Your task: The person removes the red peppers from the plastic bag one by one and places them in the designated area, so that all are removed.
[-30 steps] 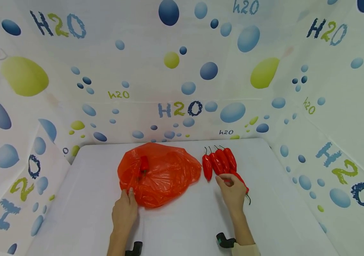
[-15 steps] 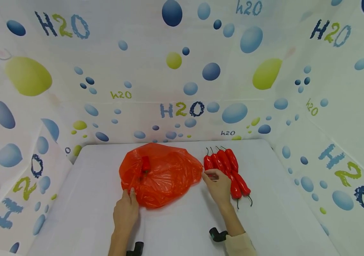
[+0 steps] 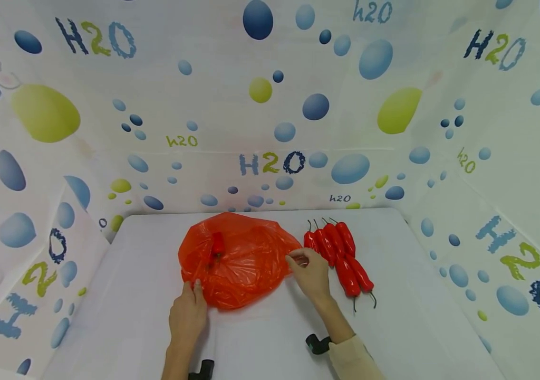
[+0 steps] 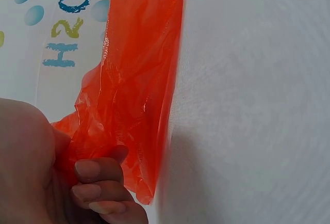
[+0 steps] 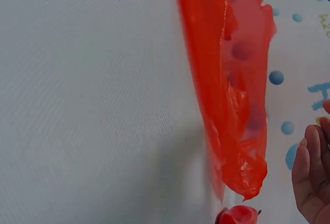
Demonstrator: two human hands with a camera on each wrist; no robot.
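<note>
The white table (image 3: 422, 316) stretched wide to its edges on both sides. The orange-red bag (image 3: 251, 250) lay left of centre, its near-left edge pinched by the left hand (image 3: 187, 312). The right hand (image 3: 311, 275), fingers loosely bent around nothing visible, hovered by its right edge, beside red peppers (image 3: 347, 277).
</note>
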